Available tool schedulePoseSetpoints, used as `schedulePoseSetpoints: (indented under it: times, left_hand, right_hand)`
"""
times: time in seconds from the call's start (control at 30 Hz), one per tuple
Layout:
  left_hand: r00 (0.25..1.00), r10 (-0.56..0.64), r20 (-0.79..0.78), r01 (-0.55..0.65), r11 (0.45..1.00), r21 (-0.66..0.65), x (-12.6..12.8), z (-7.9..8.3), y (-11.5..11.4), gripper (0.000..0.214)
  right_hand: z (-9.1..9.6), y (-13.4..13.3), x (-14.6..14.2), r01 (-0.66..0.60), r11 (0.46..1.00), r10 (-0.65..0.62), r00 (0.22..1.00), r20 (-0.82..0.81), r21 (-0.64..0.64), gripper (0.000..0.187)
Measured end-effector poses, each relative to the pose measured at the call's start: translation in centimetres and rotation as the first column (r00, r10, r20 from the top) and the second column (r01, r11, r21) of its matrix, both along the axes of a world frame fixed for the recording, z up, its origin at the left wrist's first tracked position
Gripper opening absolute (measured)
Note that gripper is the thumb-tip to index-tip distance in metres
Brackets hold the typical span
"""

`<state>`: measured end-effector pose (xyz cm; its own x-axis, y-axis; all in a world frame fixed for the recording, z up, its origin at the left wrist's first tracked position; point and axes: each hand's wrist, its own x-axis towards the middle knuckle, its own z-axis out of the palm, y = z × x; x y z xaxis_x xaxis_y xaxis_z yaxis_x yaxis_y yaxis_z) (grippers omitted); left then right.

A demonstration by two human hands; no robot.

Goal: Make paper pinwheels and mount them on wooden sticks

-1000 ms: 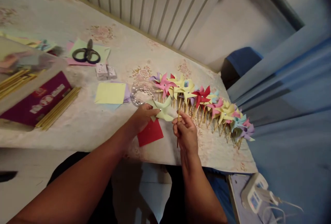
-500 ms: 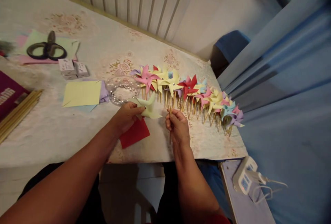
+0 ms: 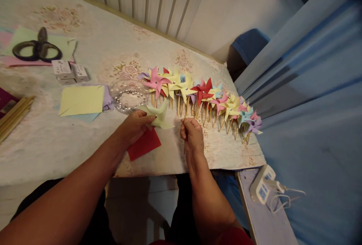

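Observation:
My left hand (image 3: 135, 125) pinches a pale green paper pinwheel head (image 3: 160, 114) just above a red paper square (image 3: 144, 144) on the table. My right hand (image 3: 192, 134) is closed round a thin wooden stick (image 3: 185, 145), held upright right beside the green head. Behind both hands lies a row of finished pinwheels (image 3: 203, 97) in pink, yellow, red, blue and purple on sticks, running toward the table's right corner. A clear round dish of pearl pins (image 3: 128, 97) sits close to my left hand.
Yellow and purple paper squares (image 3: 82, 100) lie left of the dish. Small white boxes (image 3: 69, 72), black scissors (image 3: 36, 48) on coloured paper and a bundle of sticks (image 3: 14, 114) lie further left. A white power strip (image 3: 264, 187) rests on a ledge lower right.
The view has shifted right and down, so the items on the left have slid toward the frame edge. Both hands keep their hold, with the stick staying close to the green head.

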<state>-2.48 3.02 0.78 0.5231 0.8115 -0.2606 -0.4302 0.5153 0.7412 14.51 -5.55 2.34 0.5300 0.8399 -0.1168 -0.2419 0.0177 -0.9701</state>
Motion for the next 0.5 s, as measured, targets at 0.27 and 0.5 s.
schedulePoseSetpoints:
  times: [0.27, 0.5]
  left_hand:
    - [1.000, 0.000, 0.017, 0.000, 1.000, 0.006, -0.06, -0.24, 0.00, 0.026]
    - [1.000, 0.007, 0.027, -0.007, 1.000, 0.003, 0.07, -0.37, 0.00, 0.028]
  right_hand:
    - [-0.25, 0.10, -0.11, -0.018, 1.000, 0.018, 1.000, -0.013, -0.009, 0.018]
    - [-0.44, 0.14, -0.10, 0.001, 1.000, -0.001, 1.000, -0.013, -0.010, 0.016]
